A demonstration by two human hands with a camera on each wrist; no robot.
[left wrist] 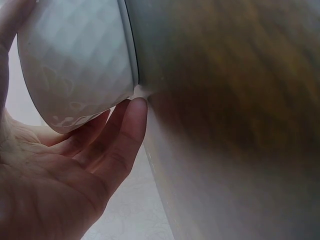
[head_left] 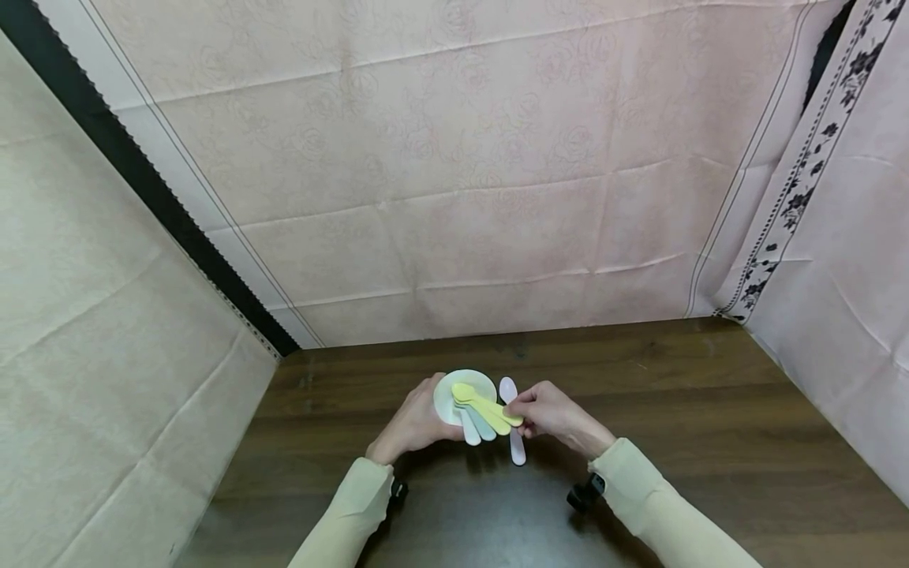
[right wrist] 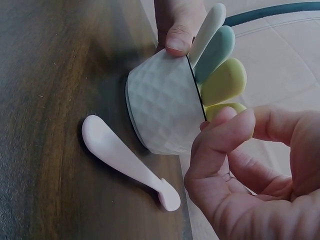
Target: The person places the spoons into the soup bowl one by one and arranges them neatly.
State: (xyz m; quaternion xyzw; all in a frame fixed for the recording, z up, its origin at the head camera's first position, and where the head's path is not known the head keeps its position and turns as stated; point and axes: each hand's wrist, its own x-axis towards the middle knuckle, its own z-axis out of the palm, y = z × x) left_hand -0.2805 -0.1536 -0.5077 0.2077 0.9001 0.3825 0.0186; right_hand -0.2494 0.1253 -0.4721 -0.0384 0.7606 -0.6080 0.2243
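Note:
A small white bowl (head_left: 454, 398) with a diamond-patterned outside (right wrist: 162, 105) stands on the dark wooden table (head_left: 710, 410). My left hand (head_left: 419, 418) grips it from the left, thumb on the rim and fingers (left wrist: 120, 135) under its side (left wrist: 75, 60). Several spoons lean in it with handles fanned out: white (right wrist: 207, 30), teal (right wrist: 215, 52) and two yellow (right wrist: 222, 82). My right hand (head_left: 529, 414) pinches the handle end of the lowest yellow spoon (head_left: 497, 412). A pink spoon (head_left: 513, 432) lies flat on the table just right of the bowl, also seen in the right wrist view (right wrist: 127, 162).
Pale pink cloth (head_left: 461, 197) hangs behind the table, and beige cloth (head_left: 106, 355) drapes the left side. A floral-edged cloth (head_left: 838, 237) hangs along the right. Black wrist mounts (head_left: 585, 493) sit under both sleeves.

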